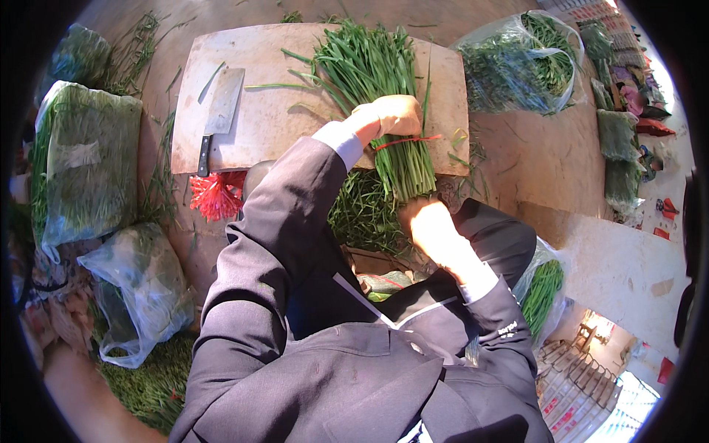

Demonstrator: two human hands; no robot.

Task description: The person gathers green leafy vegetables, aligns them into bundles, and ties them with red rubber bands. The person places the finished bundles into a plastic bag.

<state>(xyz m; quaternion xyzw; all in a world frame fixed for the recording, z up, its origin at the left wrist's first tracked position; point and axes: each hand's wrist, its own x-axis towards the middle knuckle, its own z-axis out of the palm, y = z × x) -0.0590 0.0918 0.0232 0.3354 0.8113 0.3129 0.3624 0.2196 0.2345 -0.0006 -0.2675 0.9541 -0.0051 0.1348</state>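
Note:
A thick bundle of long green leafy stalks, like garlic chives (368, 61), lies across the right part of a worn board (277, 50), its cut ends over the near edge. A red tie (407, 142) runs round its lower part. My left hand (396, 115) is closed over the bundle just above the tie. My right hand (429, 219) is at the cut ends, partly blurred; whether it grips them is unclear. A cleaver (224, 105) with a black handle lies at the board's left, beside a few loose leaves (277, 86). Loose green trimmings (365, 213) are heaped below the bundle.
A bunch of red ties (217, 195) hangs at the board's near left edge. Plastic bags of greens stand at left (91, 166), lower left (138, 288), upper right (515, 66) and right of my knee (543, 293). Several people sit far right among more bags (617, 133).

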